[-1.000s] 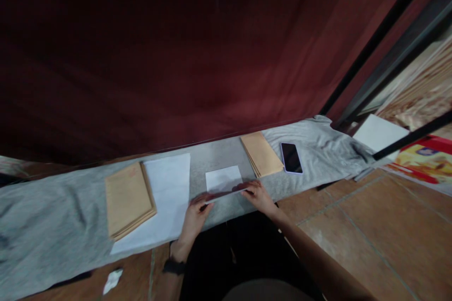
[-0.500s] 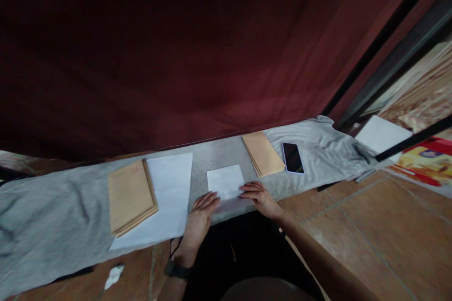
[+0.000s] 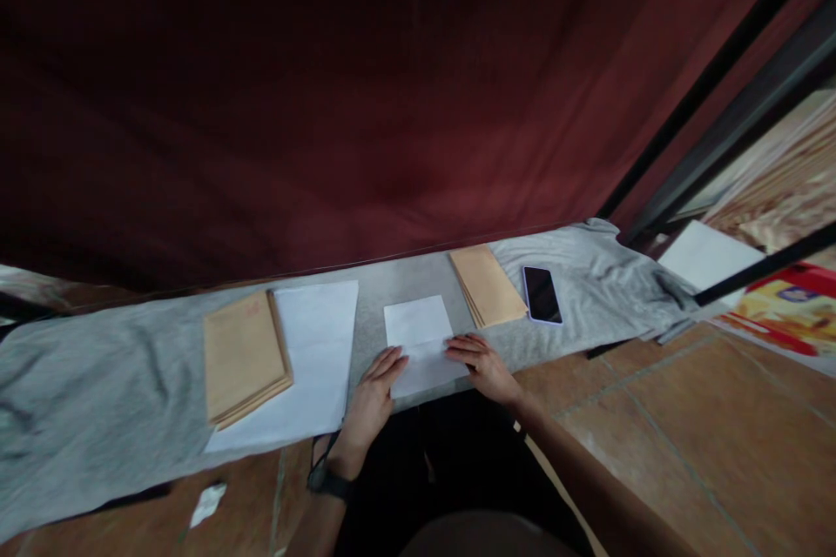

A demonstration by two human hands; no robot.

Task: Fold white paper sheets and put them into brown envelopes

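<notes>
A white sheet of paper (image 3: 421,335) lies on the grey cloth (image 3: 97,400) in front of me, with a crease across its middle. My left hand (image 3: 374,393) rests flat on the sheet's near left corner, fingers stretched out. My right hand (image 3: 480,361) lies flat on its right edge, fingers also extended. Neither hand grips anything.
To the left lie a stack of brown envelopes (image 3: 241,357) and a stack of white paper (image 3: 310,352). A second pile of brown envelopes (image 3: 487,285) and a black phone (image 3: 541,293) lie to the right. A crumpled paper scrap (image 3: 207,503) sits on the tiled floor (image 3: 685,435).
One second ago both hands held the sheet's near edge raised and folded over. That edge has since come down, the sheet lies open, and both hands rest flat on it.
</notes>
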